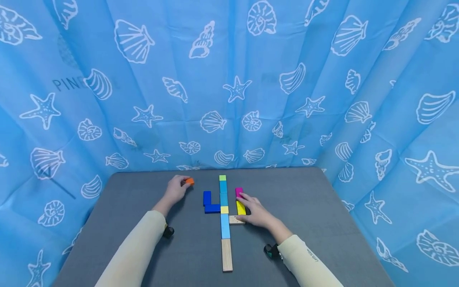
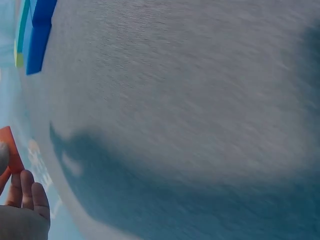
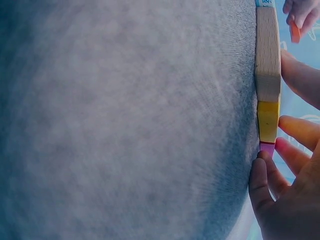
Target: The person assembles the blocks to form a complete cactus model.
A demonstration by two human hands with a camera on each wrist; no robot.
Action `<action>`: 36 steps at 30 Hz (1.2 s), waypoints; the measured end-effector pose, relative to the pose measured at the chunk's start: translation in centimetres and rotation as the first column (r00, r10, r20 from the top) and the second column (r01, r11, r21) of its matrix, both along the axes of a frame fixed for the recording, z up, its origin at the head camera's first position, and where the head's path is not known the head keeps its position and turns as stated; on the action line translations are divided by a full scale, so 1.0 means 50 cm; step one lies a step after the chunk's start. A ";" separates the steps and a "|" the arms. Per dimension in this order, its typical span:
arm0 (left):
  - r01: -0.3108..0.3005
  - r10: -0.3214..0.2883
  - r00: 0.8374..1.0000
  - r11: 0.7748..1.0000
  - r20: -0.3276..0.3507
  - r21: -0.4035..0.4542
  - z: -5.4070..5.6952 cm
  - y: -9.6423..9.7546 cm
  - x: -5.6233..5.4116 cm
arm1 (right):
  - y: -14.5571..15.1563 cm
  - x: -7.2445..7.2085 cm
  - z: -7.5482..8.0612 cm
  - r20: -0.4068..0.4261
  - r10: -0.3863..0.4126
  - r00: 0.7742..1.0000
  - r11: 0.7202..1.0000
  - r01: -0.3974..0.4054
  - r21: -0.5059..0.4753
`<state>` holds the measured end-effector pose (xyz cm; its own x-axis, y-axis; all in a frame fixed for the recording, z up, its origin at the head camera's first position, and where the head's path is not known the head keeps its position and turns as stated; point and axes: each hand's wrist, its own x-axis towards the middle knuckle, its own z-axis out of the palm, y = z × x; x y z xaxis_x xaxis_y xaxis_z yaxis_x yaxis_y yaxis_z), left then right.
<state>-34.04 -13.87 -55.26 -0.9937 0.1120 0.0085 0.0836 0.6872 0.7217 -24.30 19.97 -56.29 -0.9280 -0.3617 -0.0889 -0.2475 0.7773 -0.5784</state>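
My left hand (image 1: 175,188) pinches an orange block (image 1: 189,181) left of the block figure; in the left wrist view the thumb and fingers grip this orange block (image 2: 15,152) above the table. My right hand (image 1: 259,213) rests at the figure's right branch with its fingers spread. Its thumb is at the short plain wooden block (image 1: 234,220), while the other fingertips lie along the yellow block (image 1: 241,209) and the magenta block (image 1: 239,191). The right wrist view shows the wooden block (image 3: 267,55) and yellow block (image 3: 268,122) in line, fingertips at their edges.
A column runs down the middle of the grey table (image 1: 287,187): green block (image 1: 222,177), teal blocks (image 1: 224,193), pale yellow block (image 1: 224,209), light blue block (image 1: 225,226), long wooden block (image 1: 226,255). Dark blue blocks (image 1: 212,209) form an L on its left. A shell-patterned curtain (image 1: 236,131) hangs behind.
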 end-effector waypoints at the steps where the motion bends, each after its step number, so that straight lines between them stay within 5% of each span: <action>1: 0.009 -0.009 1.000 1.000 0.000 0.002 0.002 0.008 -0.003 | 0.000 0.000 -0.001 -0.001 0.001 1.000 1.000 -0.001 0.001; 18: 0.107 -0.105 0.994 0.991 0.026 -0.075 -0.021 0.108 -0.008 | -0.003 0.005 -0.002 0.002 -0.005 1.000 1.000 0.005 -0.014; 36: 0.097 -0.093 0.992 0.994 0.091 -0.041 -0.031 0.097 0.000 | -0.014 0.008 -0.001 -0.004 0.006 1.000 1.000 -0.006 -0.011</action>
<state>-34.04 -9.01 -56.83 -0.9752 0.2039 -0.0865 0.0869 0.7113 0.6975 -23.90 19.30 -56.34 -0.9263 -0.3679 -0.0818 -0.2540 0.7697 -0.5857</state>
